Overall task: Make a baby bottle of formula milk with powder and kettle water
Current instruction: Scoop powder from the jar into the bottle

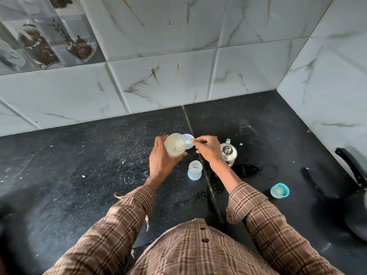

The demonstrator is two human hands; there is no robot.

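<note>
We take the baby bottle (195, 170) as landmark; it stands upright, uncapped, on the dark surface (79, 155), approx. centred between both forearms so either hand reaches it.

**Left hand** (161, 156): grip clamped round the powder jar (175, 144), fingers and thumb wrapped on its wall. Jar is held up behind and left of the bottle, mouth tipped toward us. Reason, in our judgement: tilt exposes the powder and lets the scoop enter at a shallow angle.

**Right hand** (206, 148): grip pinched on the handle of the scoop (183, 142), behind the bottle and slightly right. Scoop bowl sits inside the jar mouth w/ white powder in it. Pinch at the handle end keeps fingers clear of the powder.

**Jar lid** (188, 140): lies just behind the jar, partly hidden; parked beyond the bottle, out of the transfer path.

**Kettle** (228, 152): small steel, lid on, just right of the bottle and touching distance from the right wrist, ready for the water step. Wet patches lie on the surface right of the bottle.

**Bottle cap** (279, 191): teal, w/ teat inside, well right of the bottle and nearer us, kept away from spills.

Step in hand, as we judge: loading powder. Whether the bottle holds water already, we cannot tell.
</note>
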